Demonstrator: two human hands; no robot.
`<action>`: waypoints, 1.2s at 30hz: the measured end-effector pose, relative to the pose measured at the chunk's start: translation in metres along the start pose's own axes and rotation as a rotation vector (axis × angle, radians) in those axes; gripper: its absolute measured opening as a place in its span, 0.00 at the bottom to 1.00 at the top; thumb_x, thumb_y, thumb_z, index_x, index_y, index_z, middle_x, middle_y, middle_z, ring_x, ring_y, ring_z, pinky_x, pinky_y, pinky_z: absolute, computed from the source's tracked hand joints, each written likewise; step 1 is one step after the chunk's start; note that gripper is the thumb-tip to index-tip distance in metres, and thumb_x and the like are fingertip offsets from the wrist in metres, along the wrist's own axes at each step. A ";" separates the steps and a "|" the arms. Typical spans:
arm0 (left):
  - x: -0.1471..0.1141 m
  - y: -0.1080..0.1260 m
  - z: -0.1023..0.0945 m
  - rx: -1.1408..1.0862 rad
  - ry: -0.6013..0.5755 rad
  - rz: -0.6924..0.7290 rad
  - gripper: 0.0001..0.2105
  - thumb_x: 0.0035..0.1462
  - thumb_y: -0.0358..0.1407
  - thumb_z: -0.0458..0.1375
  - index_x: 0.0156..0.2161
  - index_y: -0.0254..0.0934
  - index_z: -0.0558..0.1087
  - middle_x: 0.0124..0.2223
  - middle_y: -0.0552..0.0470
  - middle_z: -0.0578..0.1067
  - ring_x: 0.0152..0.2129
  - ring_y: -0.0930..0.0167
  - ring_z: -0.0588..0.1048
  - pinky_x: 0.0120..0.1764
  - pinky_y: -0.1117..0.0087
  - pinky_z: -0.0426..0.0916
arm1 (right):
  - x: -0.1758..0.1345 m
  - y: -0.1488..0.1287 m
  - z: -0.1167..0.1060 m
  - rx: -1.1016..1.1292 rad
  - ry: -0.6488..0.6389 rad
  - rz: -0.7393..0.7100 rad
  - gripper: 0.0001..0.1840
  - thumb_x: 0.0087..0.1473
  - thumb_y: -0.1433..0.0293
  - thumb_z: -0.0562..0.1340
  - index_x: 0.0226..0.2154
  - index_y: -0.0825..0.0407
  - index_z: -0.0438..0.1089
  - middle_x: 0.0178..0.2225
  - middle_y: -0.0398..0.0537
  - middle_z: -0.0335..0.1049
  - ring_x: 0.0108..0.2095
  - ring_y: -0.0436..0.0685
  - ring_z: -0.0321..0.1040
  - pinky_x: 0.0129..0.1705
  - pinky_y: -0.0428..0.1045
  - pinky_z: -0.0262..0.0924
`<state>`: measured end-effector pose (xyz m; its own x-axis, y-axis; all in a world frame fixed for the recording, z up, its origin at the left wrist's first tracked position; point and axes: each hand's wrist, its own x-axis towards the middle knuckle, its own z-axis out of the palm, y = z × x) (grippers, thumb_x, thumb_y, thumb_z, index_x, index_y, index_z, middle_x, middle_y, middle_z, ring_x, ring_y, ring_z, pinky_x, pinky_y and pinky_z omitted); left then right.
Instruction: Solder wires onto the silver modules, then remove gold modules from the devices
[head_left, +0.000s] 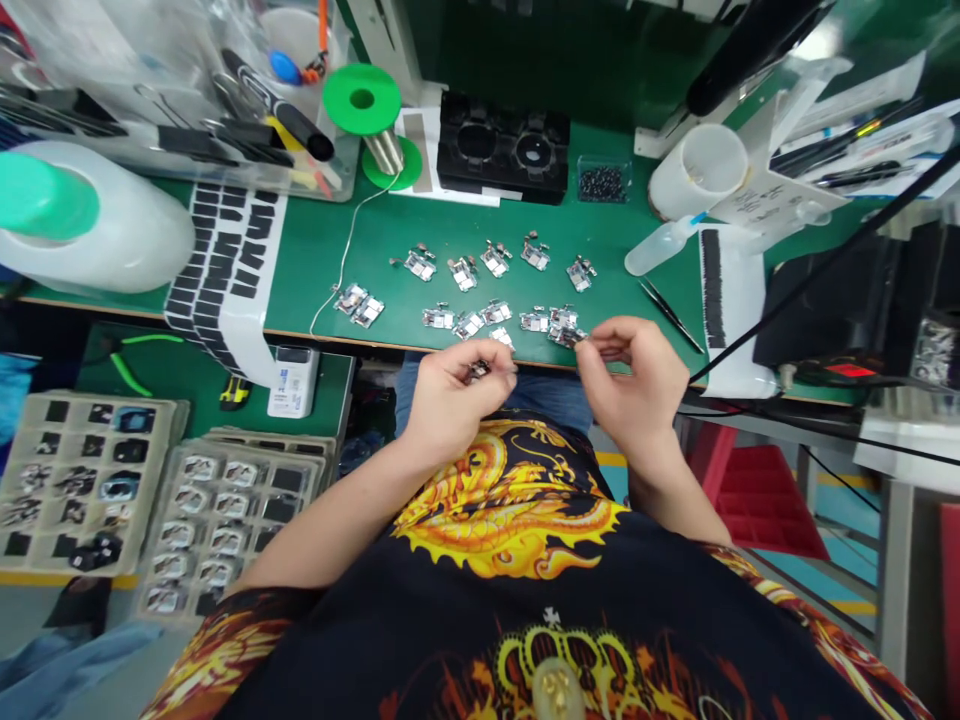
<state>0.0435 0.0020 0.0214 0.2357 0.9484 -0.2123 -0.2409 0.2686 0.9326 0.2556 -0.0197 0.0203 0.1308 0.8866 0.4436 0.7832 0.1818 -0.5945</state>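
My left hand is closed at the table's front edge, its fingers curled round a small metallic electronic part that they mostly cover. To the right, the thumb and forefinger of my right hand are pinched together beside a small silver circuit module. What that pinch holds, if anything, is too small to tell. Several similar modules lie in loose rows on the green tabletop, among them a pair at the left and a single one at the right.
A solder wire spool, black fixture and box of tiny black pieces stand at the back. Tweezers and a squeeze bottle lie right. A large white bottle and compartment trays are at left.
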 end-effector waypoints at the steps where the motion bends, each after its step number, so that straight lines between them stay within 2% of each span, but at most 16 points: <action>1: 0.001 0.001 -0.003 -0.135 -0.035 -0.085 0.03 0.51 0.31 0.68 0.31 0.38 0.78 0.26 0.59 0.68 0.17 0.81 0.56 0.22 0.75 0.51 | 0.003 0.006 -0.004 -0.008 -0.030 0.046 0.02 0.67 0.70 0.66 0.40 0.47 0.75 0.35 0.41 0.77 0.31 0.51 0.74 0.37 0.50 0.70; 3: 0.005 0.002 -0.008 -0.332 -0.100 -0.214 0.04 0.50 0.31 0.68 0.31 0.36 0.77 0.27 0.58 0.71 0.16 0.84 0.53 0.21 0.76 0.46 | 0.008 0.018 -0.011 -0.062 -0.087 0.095 0.04 0.65 0.72 0.66 0.39 0.47 0.77 0.33 0.40 0.78 0.30 0.50 0.73 0.36 0.50 0.68; 5: 0.006 0.003 -0.012 -0.414 -0.149 -0.288 0.04 0.49 0.30 0.69 0.31 0.35 0.77 0.31 0.55 0.75 0.15 0.86 0.54 0.21 0.77 0.44 | 0.011 0.029 -0.015 -0.146 -0.132 0.088 0.05 0.64 0.73 0.67 0.37 0.47 0.79 0.32 0.39 0.77 0.29 0.50 0.72 0.37 0.50 0.66; 7: 0.006 0.003 -0.014 -0.449 -0.187 -0.333 0.05 0.49 0.29 0.69 0.31 0.34 0.77 0.32 0.54 0.76 0.15 0.87 0.54 0.20 0.78 0.44 | 0.011 0.038 -0.016 -0.220 -0.144 0.042 0.05 0.64 0.72 0.67 0.37 0.48 0.80 0.34 0.42 0.79 0.32 0.52 0.73 0.39 0.52 0.66; 10: 0.005 0.001 -0.014 -0.460 -0.226 -0.363 0.06 0.49 0.28 0.70 0.31 0.36 0.77 0.31 0.54 0.76 0.15 0.86 0.53 0.20 0.78 0.44 | 0.010 0.043 -0.014 -0.341 -0.136 -0.061 0.08 0.68 0.70 0.66 0.37 0.49 0.82 0.38 0.48 0.79 0.38 0.57 0.74 0.41 0.54 0.66; 15: 0.005 -0.002 -0.012 -0.424 -0.215 -0.360 0.07 0.46 0.27 0.66 0.33 0.36 0.79 0.30 0.55 0.73 0.16 0.84 0.55 0.21 0.76 0.45 | 0.010 0.043 -0.015 -0.438 -0.221 -0.166 0.14 0.73 0.71 0.60 0.41 0.51 0.82 0.38 0.52 0.79 0.38 0.60 0.71 0.40 0.56 0.63; 18: 0.005 -0.004 -0.013 -0.415 -0.195 -0.375 0.08 0.43 0.25 0.64 0.32 0.36 0.79 0.30 0.55 0.72 0.17 0.84 0.56 0.22 0.75 0.45 | 0.012 0.044 -0.018 -0.382 -0.233 -0.143 0.14 0.72 0.72 0.59 0.42 0.51 0.81 0.39 0.52 0.81 0.39 0.59 0.73 0.42 0.56 0.64; 21: 0.003 -0.005 -0.015 -0.403 -0.205 -0.414 0.07 0.45 0.27 0.66 0.33 0.36 0.79 0.28 0.56 0.70 0.17 0.83 0.57 0.23 0.74 0.46 | 0.020 0.043 -0.017 -0.344 -0.169 -0.056 0.10 0.70 0.72 0.61 0.42 0.51 0.80 0.34 0.48 0.79 0.36 0.57 0.74 0.41 0.54 0.64; 24: 0.001 -0.006 -0.015 -0.395 -0.225 -0.450 0.05 0.51 0.32 0.68 0.34 0.35 0.79 0.26 0.56 0.68 0.17 0.82 0.57 0.23 0.74 0.47 | 0.035 0.040 -0.009 -0.356 -0.128 -0.017 0.11 0.71 0.67 0.61 0.39 0.50 0.80 0.34 0.48 0.78 0.36 0.57 0.73 0.42 0.54 0.63; 29: -0.001 -0.005 -0.013 -0.397 -0.258 -0.469 0.09 0.56 0.38 0.71 0.33 0.34 0.80 0.27 0.55 0.70 0.15 0.83 0.57 0.22 0.75 0.45 | 0.062 0.037 0.018 -0.511 -0.187 0.013 0.16 0.69 0.58 0.66 0.37 0.52 0.81 0.36 0.54 0.76 0.36 0.60 0.70 0.38 0.55 0.61; 32: -0.003 -0.004 -0.014 -0.395 -0.252 -0.458 0.09 0.56 0.38 0.72 0.32 0.34 0.79 0.25 0.56 0.69 0.15 0.83 0.56 0.21 0.76 0.46 | 0.071 0.040 0.029 -0.504 -0.181 0.027 0.13 0.67 0.60 0.67 0.38 0.53 0.81 0.37 0.53 0.76 0.36 0.61 0.70 0.39 0.55 0.62; 36: -0.004 -0.004 -0.016 -0.373 -0.227 -0.443 0.09 0.55 0.38 0.73 0.33 0.34 0.79 0.26 0.56 0.69 0.16 0.83 0.57 0.21 0.76 0.46 | 0.076 0.045 0.033 -0.386 -0.186 0.032 0.05 0.63 0.67 0.68 0.39 0.51 0.79 0.40 0.52 0.76 0.39 0.60 0.71 0.44 0.56 0.66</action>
<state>0.0283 0.0002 0.0138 0.5731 0.6849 -0.4499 -0.3778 0.7081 0.5966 0.2807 0.0702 0.0050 0.0750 0.9573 0.2794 0.9550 0.0117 -0.2963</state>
